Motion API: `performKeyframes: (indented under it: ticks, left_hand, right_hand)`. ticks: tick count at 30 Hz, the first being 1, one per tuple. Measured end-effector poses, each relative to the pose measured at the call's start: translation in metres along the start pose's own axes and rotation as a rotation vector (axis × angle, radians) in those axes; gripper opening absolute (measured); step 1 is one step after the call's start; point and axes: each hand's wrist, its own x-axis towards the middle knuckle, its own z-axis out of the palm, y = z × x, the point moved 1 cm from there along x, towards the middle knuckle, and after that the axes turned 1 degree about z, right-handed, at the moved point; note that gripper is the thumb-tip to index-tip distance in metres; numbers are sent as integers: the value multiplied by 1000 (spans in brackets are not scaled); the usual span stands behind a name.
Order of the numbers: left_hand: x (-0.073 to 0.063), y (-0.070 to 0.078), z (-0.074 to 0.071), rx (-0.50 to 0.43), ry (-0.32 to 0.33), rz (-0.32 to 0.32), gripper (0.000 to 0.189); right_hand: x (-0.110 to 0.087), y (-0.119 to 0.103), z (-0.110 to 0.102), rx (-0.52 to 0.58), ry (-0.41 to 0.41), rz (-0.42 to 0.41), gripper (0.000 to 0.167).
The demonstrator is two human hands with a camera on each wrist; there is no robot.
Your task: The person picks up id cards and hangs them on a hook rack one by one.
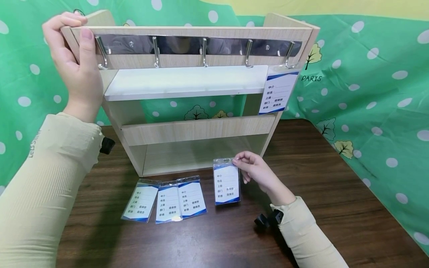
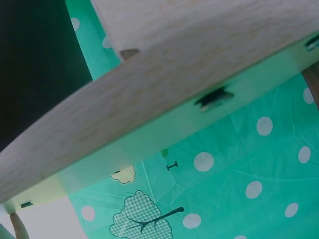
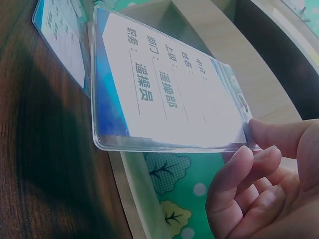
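The right hand (image 1: 256, 171) pinches a clear-sleeved ID badge (image 1: 226, 184) between thumb and fingertips at its upper right corner, so the badge lies just to that hand's left. Its long axis runs nearly up and down in the head view, slotted end uppermost — towards the row of metal hooks (image 1: 204, 52) on the front board of the wooden desktop shelf (image 1: 197, 130). The hooks stand higher and well apart from it, and sideways the badge falls between the third and fourth from the left. Whether its lower edge touches the dark wood table (image 1: 234, 238) cannot be told.

The left hand (image 1: 78, 63) grips the shelf's upper left corner, thumb across the front — far from the pinched badge, with the right hand much the nearer. A hanging badge (image 1: 277, 93) is below the rightmost hook; three flat badges (image 1: 140, 201) lie in front of the shelf, leftward of the pinched one.
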Motion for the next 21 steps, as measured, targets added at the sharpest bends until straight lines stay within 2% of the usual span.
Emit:
performKeyframes:
  ticks: [9, 15, 21]
  left_hand:
    - [-2, -3, -2, 1, -3, 21, 11]
    - [-2, -4, -2, -20, 2, -3, 11]
    - [0, -9, -3, -25, -2, 36, 11]
  right_hand:
    - [0, -1, 3, -2, -12, 8, 19]
    - [0, 2, 6, -33, -24, 14, 20]
    - [0, 4, 11, -65, -44, 20, 21]
